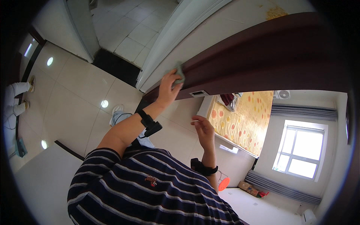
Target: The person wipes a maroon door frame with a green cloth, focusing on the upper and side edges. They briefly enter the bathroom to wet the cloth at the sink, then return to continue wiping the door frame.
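Observation:
My left hand (168,89) holds a grey-green cloth (179,75) against the edge of a dark red-brown door frame (239,62). The cloth and fingertips are a little blurred. Just below that hand, a metal strike plate (199,93) is set into the frame. My right hand (204,130) hangs in the air in front of the doorway, its fingers loosely bent and apart. I see nothing held in it. Black straps with small devices sit on both my forearms.
Through the doorway are a bed (239,118) with a patterned yellow cover, an orange-topped stool (224,184), cardboard boxes (249,189) and a window (301,150). A white door frame (180,33) borders a tiled room. A person's legs (19,92) show at far left.

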`<state>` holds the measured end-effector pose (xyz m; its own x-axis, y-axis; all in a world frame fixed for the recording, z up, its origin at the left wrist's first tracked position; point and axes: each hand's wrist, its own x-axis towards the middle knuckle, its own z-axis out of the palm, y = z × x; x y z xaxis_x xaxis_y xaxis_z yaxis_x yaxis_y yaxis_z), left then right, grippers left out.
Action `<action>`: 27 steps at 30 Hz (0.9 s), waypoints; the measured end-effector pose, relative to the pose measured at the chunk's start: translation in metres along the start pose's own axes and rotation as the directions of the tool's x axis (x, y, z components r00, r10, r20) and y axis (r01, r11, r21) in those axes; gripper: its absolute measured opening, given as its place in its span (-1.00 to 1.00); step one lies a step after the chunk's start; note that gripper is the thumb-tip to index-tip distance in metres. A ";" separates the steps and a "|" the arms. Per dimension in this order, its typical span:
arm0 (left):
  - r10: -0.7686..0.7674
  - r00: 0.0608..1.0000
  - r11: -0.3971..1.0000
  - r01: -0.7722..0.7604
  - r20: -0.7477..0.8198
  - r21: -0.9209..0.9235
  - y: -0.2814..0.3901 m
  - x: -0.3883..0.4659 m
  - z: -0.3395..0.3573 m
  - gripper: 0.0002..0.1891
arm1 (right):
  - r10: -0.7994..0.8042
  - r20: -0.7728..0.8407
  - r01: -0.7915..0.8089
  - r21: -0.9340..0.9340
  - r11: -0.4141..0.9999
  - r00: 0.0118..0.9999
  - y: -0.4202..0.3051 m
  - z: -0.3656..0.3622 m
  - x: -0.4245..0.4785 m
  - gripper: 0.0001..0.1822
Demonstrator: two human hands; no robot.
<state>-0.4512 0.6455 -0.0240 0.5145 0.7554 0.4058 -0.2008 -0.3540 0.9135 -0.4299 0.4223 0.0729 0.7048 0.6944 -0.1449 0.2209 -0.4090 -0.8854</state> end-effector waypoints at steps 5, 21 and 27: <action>0.278 0.959 0.956 -0.282 -0.062 -0.079 0.099 0.059 0.001 -0.71 | 0.013 0.022 -0.014 0.053 0.999 1.000 0.000 -0.004 0.002 -0.76; 0.010 0.994 0.972 -0.035 0.112 0.230 -0.069 -0.027 0.000 -0.65 | 0.006 -0.049 -0.005 0.013 1.000 0.999 0.005 -0.010 0.021 -0.80; -0.225 0.969 0.957 0.199 0.106 0.212 -0.138 -0.042 -0.006 -0.72 | 0.063 -0.028 -0.065 -0.060 0.996 0.998 0.003 0.000 0.035 -0.79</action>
<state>-0.4506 0.6659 -0.1665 0.6316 0.7530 0.1846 0.0869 -0.3054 0.9482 -0.4050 0.4455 0.0655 0.7359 0.6504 -0.1882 0.2146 -0.4877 -0.8462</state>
